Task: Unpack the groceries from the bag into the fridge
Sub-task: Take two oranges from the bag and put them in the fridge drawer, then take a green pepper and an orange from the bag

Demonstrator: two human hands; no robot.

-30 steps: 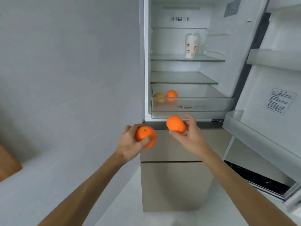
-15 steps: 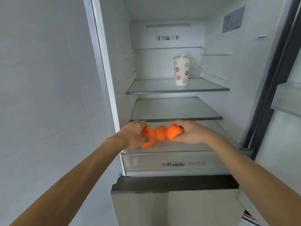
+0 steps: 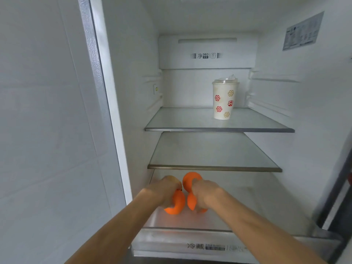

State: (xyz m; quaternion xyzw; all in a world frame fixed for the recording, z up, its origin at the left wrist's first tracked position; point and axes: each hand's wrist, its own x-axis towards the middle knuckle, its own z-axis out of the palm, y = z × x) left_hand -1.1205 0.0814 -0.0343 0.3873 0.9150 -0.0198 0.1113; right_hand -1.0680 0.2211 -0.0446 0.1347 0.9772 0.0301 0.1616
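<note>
Low in the middle of the frame, both hands are down inside the clear crisper drawer at the bottom of the open fridge. The left hand is wrapped over the top of one orange, and the right hand is wrapped over a second orange. The two fruits sit side by side, almost touching, with the hands close together above them.

What the coming move turns on is what lies below and behind. Each orange hangs directly under its own palm, fingers curled down around it, so letting go is a matter of lowering and opening straight down. A third orange rests just behind them, toward the back of the drawer and touching or nearly touching the right hand's knuckles. Behind the left hand a paler rounded thing shows, probably another fruit, though it is too hidden to be sure. Neither hand is nearer than the other; each has its own load.

Whether the held oranges already touch the drawer floor cannot be told from here. My judgement is that they are at or near the point of being set down, and that, being round, they may roll against the one behind.

Higher up, a patterned cup stands on the top glass shelf, well away from the hands; the shelf below it is bare.
</note>
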